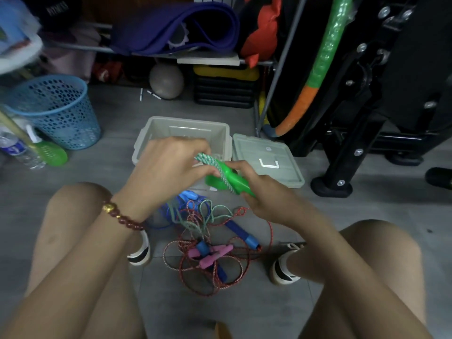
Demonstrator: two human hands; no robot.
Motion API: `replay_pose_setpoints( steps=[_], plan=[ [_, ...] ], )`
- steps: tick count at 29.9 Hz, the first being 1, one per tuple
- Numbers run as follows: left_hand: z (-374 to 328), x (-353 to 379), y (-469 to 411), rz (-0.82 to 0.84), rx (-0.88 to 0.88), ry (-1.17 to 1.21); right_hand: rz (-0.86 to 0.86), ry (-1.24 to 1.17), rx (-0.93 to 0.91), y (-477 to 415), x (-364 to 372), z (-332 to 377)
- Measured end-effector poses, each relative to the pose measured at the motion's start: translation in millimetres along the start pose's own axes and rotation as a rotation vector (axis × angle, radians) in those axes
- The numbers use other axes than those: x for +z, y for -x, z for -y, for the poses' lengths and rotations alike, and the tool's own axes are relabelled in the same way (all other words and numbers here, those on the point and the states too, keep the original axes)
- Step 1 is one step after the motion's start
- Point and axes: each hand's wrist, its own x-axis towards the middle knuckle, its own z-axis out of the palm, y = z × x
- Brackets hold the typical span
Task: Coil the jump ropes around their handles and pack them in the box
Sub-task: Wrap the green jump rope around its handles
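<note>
The sticker [268, 149] on the grey lid [248, 152] is too blurred to read. The right hand [265, 195] grips the green handles [233, 182] in front of the open box [146, 139]. The left hand [168, 167] pinches the green-and-white rope [206, 159] wound on them, while other jump ropes [210, 250] lie tangled on the floor [117, 157] between the shoes [140, 252].

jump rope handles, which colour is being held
The green handles, gripped by the right hand with the left hand pinching their cord; pink handles and blue handles lie on the floor.
</note>
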Motion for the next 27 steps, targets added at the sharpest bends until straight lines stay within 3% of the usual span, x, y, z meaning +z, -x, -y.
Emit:
replay_pose_setpoints(
  steps=[5,8,12,27],
  plan=[
    [7.9,5.9,-3.4,0.03,-0.117,0.155,0.194,-0.107,-0.078,2.5,1.0,4.5],
    [13.8,13.8,-6.7,0.137,-0.242,0.494,0.279,-0.379,-0.135,7.2,-2.6,10.8],
    [19.3,20.6,-11.1,0.221,-0.283,0.871,0.347,-0.704,-0.139,9.8,-3.0,14.3],
    [34.9,42.2,-19.8,0.174,-0.452,1.14,0.18,-1.266,-0.086,6.7,1.1,16.6]
  ],
)
